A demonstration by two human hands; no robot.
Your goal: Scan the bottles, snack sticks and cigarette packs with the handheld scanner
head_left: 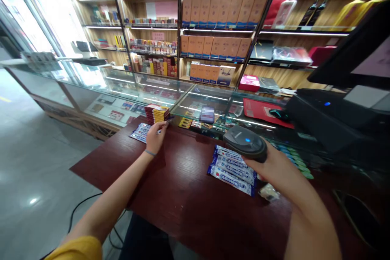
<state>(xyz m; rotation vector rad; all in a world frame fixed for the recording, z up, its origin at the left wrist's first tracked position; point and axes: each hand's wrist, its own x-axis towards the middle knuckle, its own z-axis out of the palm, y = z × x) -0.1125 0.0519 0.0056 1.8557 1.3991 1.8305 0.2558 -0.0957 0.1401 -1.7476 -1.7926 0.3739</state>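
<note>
My right hand [268, 160] is wrapped round the grip of a dark grey barcode scanner [243, 140] with a lit blue light. Below the scanner, several long blue-and-white packets [233, 176] lie side by side on the dark red wooden tabletop [183, 178]. At the far edge of this top, my left hand [155, 138] is pinched closed on a slim packet [171, 118], mostly hidden by the fingers, its dark blue end sticking out. More blue-and-white packets [139, 133] lie just left of that hand. Behind it stands a stack of red and yellow packs [157, 113].
Beyond the wooden top runs a glass display counter [137, 85]. A black monitor and terminal [323, 118] stand at right, near a mouse [278, 113] on a red mat [258, 111]. Round green-lidded items [297, 160] lie by my right forearm. Shelves of boxes [217, 10] line the wall.
</note>
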